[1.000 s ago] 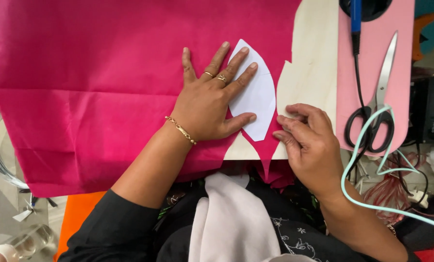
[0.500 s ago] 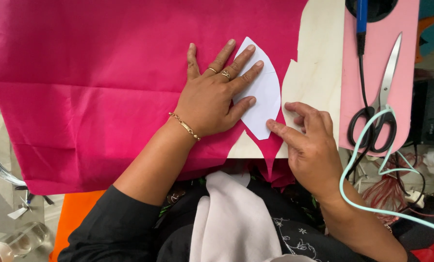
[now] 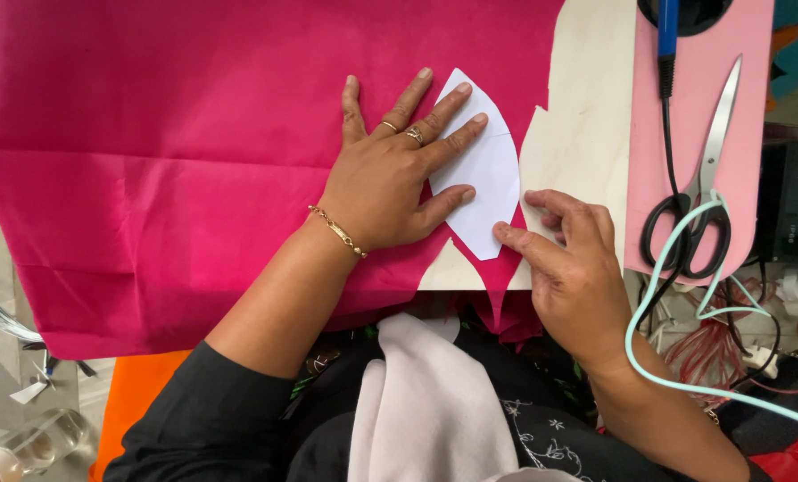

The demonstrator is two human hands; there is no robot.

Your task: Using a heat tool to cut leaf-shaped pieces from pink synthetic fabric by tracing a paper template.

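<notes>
We see the left hand (image 3: 390, 183) lying flat and open, fingers spread, on a white leaf-shaped paper template (image 3: 479, 165) that rests on a large sheet of bright pink fabric (image 3: 176, 152); it grips nothing, only presses down. Since a second ago this hand has slid slightly up and over the template, so that three fingertips now pin its left half, and the template sits a little higher on the fabric's cut right edge. The right hand (image 3: 568, 259) has come in from the template's lower right: its forefinger now touches the template's lower point, the other fingers loosely curled and holding nothing. We judge from this that the template is being settled and held fast at the fabric's edge. To the right of the template lies a bare strip of pale wooden surface (image 3: 586, 116), and beyond that a pink foam sheet (image 3: 729, 36) carrying black-handled steel scissors (image 3: 702, 196) and a blue-handled tool (image 3: 666, 27) with a black cord. A pale green cable (image 3: 675, 268) loops over the scissor handles, well apart from the template.
</notes>
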